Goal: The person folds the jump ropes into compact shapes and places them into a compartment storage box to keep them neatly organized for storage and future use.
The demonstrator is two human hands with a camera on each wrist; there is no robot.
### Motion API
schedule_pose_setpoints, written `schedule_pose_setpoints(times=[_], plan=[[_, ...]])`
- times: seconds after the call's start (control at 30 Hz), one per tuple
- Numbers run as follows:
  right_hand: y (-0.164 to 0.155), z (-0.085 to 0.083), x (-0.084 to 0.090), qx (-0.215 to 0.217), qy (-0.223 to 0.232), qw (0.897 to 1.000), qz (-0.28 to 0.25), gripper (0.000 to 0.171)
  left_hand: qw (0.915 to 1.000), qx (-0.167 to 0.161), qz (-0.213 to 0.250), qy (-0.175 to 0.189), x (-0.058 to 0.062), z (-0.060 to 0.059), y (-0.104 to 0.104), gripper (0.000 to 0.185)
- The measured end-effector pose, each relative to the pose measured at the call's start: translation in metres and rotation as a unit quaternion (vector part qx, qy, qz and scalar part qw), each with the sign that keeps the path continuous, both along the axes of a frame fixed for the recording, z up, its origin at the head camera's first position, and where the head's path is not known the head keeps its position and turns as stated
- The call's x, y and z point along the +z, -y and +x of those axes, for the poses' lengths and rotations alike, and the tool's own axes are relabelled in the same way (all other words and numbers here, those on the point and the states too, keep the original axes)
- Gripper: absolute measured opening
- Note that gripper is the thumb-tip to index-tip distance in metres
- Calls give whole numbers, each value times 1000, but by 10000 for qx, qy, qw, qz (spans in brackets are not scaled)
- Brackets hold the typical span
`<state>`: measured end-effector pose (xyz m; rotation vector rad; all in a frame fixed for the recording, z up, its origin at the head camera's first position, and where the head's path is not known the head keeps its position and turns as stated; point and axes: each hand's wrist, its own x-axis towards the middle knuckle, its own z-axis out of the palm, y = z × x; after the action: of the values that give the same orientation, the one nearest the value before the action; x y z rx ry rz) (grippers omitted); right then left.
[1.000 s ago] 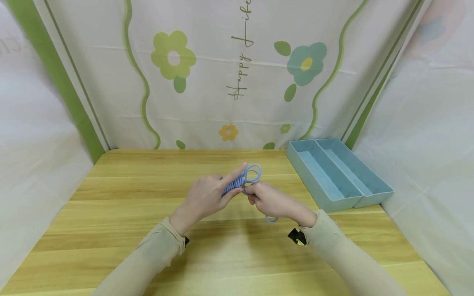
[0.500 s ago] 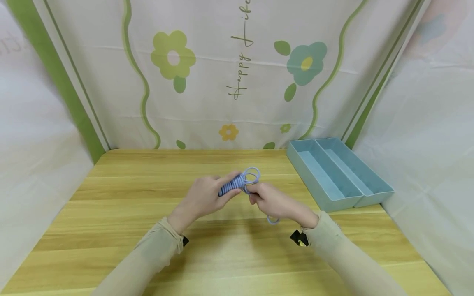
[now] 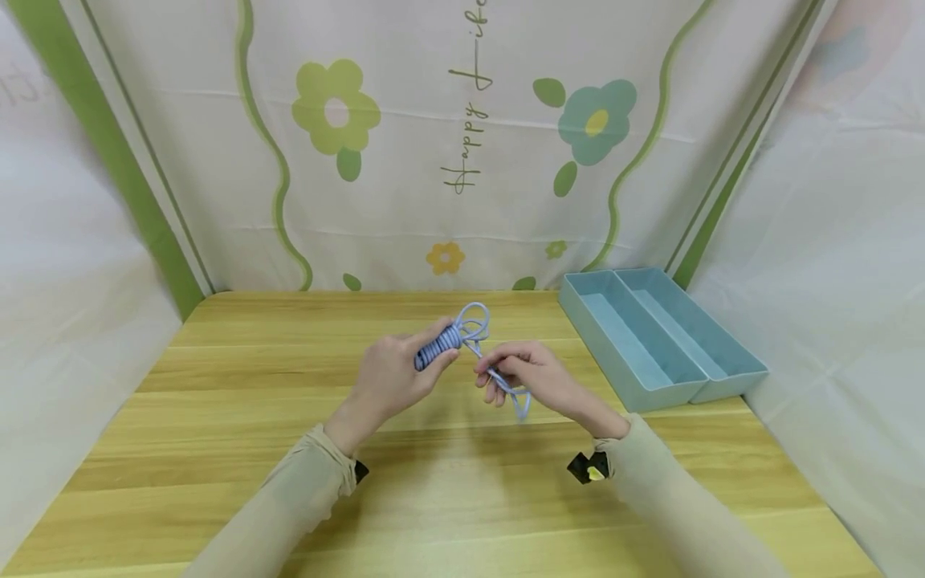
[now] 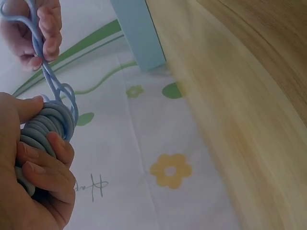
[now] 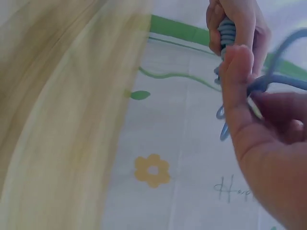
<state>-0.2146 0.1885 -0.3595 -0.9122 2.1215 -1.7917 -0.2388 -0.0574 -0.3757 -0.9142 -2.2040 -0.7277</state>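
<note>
A light blue cord (image 3: 438, 347), wound in tight turns into a short bundle, is gripped by my left hand (image 3: 383, 377) above the table. In the left wrist view, the thumb and curled fingers wrap the coiled cord (image 4: 48, 124). Loops stick out from the bundle's far end. From there a doubled length runs to my right hand (image 3: 538, 373), which pinches it between thumb and fingers. A loose loop of that length hangs below the right hand. In the right wrist view, my right hand (image 5: 268, 153) holds the strand in front of the bundle.
Two light blue open bins (image 3: 636, 345) stand side by side at the table's back right. A white curtain (image 3: 405, 209) with printed flowers rises behind the wooden table (image 3: 238, 401), and more fabric hangs at both sides.
The left hand tilts the bundle up and slightly left. The right hand has drawn away from the bundle's end, and a stretch of cord now shows between the hands.
</note>
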Motion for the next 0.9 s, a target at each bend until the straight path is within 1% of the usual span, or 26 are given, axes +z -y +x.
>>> schedule_pose_setpoints(times=[0.07,0.1,0.2,0.37,0.43,0.57,0.67,0.73,0.8,0.83,0.9], plan=[[-5,-3,-2,356,289,9982,-377,36,10000,36,-15,71,0,0,1,42],[-7,-5,-3,512,360,9967,-513,37,9999,42,-16,105,0,0,1,42],[-12,-9,-6,844,358,9933,-709,35,9999,47,-46,130,0,0,1,41],[-15,-14,-11,1162,290,9887,-899,37,9998,20,-20,206,1,1,1,40],[-16,-15,-14,1183,389,9870,-1019,38,9997,2,3,252,2,2,1,41],[-17,-15,-18,868,498,9865,-1300,40,9996,-12,2,293,0,2,1,40],[-15,-13,-18,389,482,9866,-1508,38,9996,-13,-14,299,-1,3,1,39],[-11,-11,-16,12,506,9847,-1665,40,9995,5,-26,310,-2,3,1,39],[-8,-8,-13,-511,657,9797,-1823,43,9995,32,-16,327,-1,4,1,40],[-6,-6,-11,-794,748,9756,-1904,44,9994,69,-14,330,-1,4,0,40],[-4,-2,-7,-1335,1016,9617,-2170,42,9994,147,17,324,0,5,0,40]])
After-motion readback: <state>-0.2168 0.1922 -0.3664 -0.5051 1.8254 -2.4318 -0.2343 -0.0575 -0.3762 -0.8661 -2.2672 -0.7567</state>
